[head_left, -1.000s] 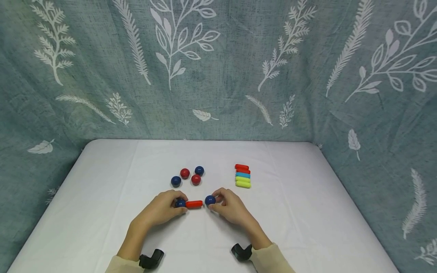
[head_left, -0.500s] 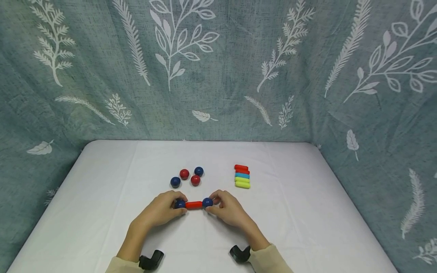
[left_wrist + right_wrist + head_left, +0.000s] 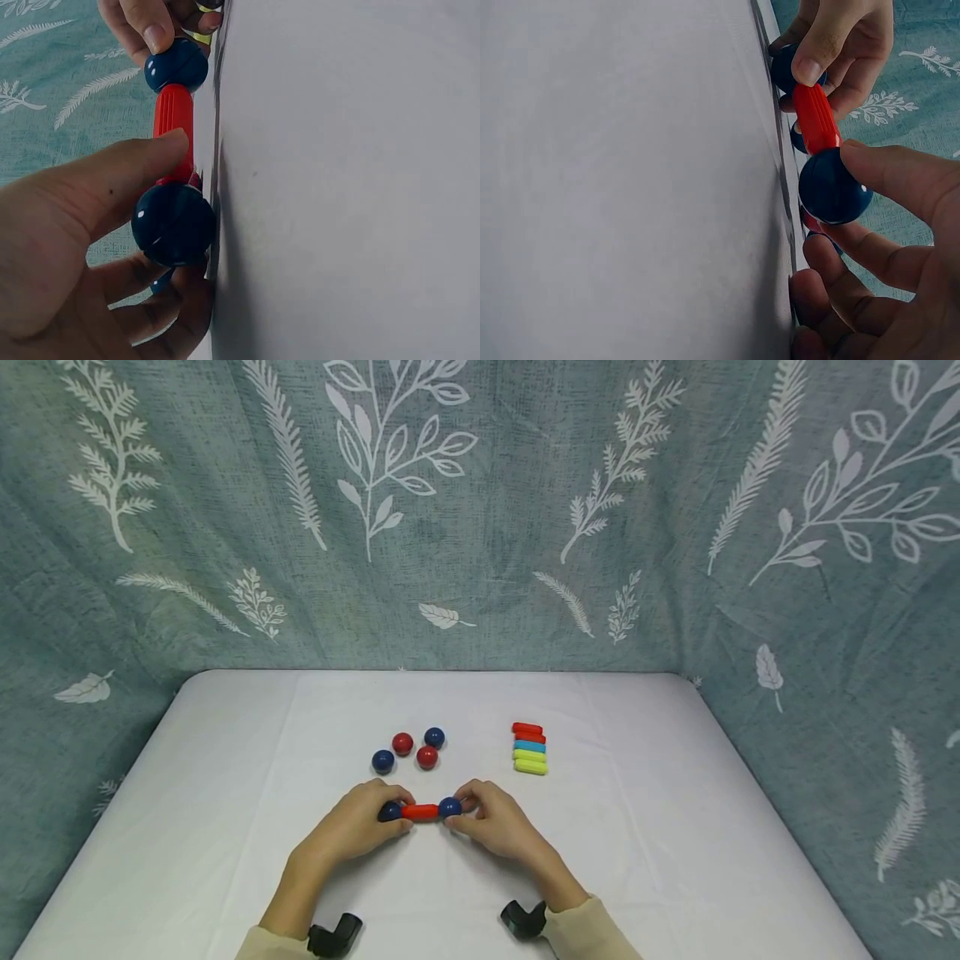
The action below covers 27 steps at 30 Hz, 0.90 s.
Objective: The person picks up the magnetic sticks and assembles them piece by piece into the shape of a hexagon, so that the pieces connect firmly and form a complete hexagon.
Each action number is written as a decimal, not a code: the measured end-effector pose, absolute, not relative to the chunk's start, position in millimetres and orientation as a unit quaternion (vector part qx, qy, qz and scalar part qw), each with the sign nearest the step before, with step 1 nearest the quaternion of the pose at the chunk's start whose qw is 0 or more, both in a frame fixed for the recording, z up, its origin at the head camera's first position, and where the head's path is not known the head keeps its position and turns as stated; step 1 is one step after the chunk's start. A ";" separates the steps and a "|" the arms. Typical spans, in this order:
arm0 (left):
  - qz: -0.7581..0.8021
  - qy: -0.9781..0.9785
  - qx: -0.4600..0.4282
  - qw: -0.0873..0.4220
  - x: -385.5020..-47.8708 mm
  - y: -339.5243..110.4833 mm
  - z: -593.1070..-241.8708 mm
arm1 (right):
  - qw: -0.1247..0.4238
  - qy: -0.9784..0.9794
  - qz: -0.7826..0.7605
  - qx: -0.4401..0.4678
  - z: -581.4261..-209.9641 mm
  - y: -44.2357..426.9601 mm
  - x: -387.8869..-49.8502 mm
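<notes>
Between the two hands lies a red ribbed rod (image 3: 420,812) with a dark blue ball at each end, both balls touching it. My left hand (image 3: 358,817) grips the left blue ball (image 3: 174,225), its thumb lying along the near end of the rod in the left wrist view. My right hand (image 3: 497,817) pinches the right blue ball (image 3: 835,186) between thumb and fingers. Behind the hands sit two loose blue balls, one at left (image 3: 382,762) and one farther back (image 3: 434,737). Two red balls, one upper (image 3: 402,743) and one lower (image 3: 427,757), rest among them.
To the right at the back, several short rods (image 3: 529,748) in red, blue and yellow-green lie side by side in a stack-like row. A white cloth (image 3: 660,827) covers the table. A green leaf-patterned curtain (image 3: 495,510) hangs behind it.
My right hand has moved left, bringing its blue ball against the rod's right end, where a gap showed a second ago. The left hand has kept its grip.
</notes>
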State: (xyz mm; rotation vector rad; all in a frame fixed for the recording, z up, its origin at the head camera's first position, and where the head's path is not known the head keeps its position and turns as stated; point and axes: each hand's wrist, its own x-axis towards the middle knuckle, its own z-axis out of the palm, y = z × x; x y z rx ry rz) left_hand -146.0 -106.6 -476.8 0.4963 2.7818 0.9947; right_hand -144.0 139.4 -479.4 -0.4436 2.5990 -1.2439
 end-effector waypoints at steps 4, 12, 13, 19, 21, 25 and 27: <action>0.325 0.927 0.173 0.071 -145.5 -107.3 -477.9 | 0.113 0.888 -0.419 -0.155 -480.6 138.0 -144.1; 0.328 0.926 0.171 0.071 -145.4 -108.1 -478.9 | 0.111 0.889 -0.416 -0.158 -478.3 140.3 -146.7; 0.329 0.926 0.172 0.071 -145.5 -108.1 -479.3 | 0.114 0.889 -0.416 -0.156 -477.9 141.1 -147.1; 0.327 0.925 0.181 0.070 -147.1 -108.2 -481.2 | 0.112 0.887 -0.421 -0.155 -476.2 149.6 -150.7; 0.326 0.925 0.184 0.069 -147.4 -108.2 -481.5 | 0.102 0.889 -0.421 -0.150 -475.6 154.5 -152.5; 0.325 0.924 0.187 0.069 -146.9 -109.0 -481.2 | 0.077 0.893 -0.425 -0.124 -473.5 167.4 -157.4; 0.325 0.925 0.185 0.072 -146.5 -109.6 -480.5 | 0.062 0.896 -0.428 -0.102 -473.3 175.2 -160.6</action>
